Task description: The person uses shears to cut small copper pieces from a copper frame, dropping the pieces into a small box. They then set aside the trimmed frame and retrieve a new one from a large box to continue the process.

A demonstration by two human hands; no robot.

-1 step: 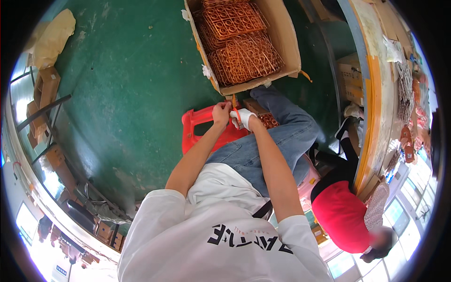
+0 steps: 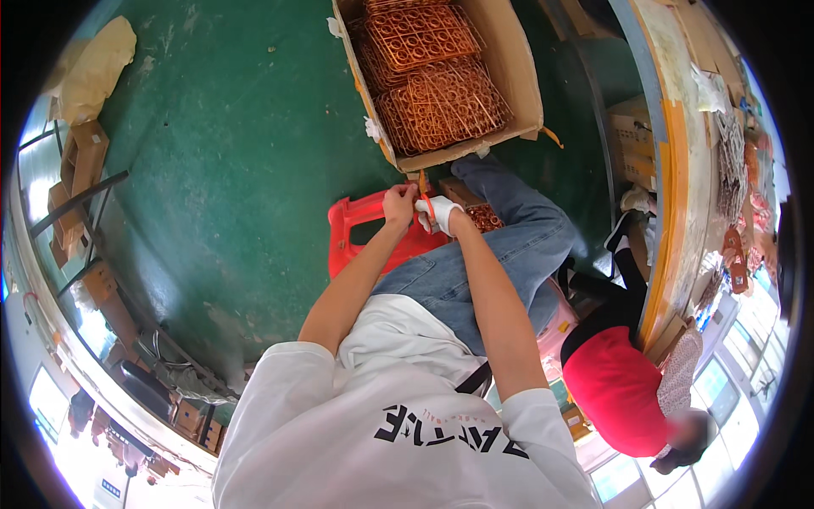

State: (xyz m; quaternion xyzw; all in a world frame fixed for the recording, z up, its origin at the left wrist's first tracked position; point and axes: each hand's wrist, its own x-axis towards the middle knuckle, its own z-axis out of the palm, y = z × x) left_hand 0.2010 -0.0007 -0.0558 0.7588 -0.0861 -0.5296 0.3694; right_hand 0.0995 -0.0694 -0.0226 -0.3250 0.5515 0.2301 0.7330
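Note:
My bare left hand (image 2: 398, 206) and my white-gloved right hand (image 2: 439, 214) meet just above my knees, over a red plastic stool (image 2: 352, 233). The right hand grips a small orange-handled tool (image 2: 428, 206). The left hand pinches a thin copper piece (image 2: 421, 181) that sticks up between the two hands. More copper pieces (image 2: 485, 218) lie on my lap by the right wrist. Directly beyond my hands stands an open cardboard box (image 2: 517, 76) packed with copper wire grids (image 2: 441, 93).
A person in a red top (image 2: 615, 390) bends over at the lower right, beside a long workbench with a yellow edge (image 2: 674, 170). Cardboard boxes (image 2: 80, 165) line the left wall on the green floor (image 2: 237, 153).

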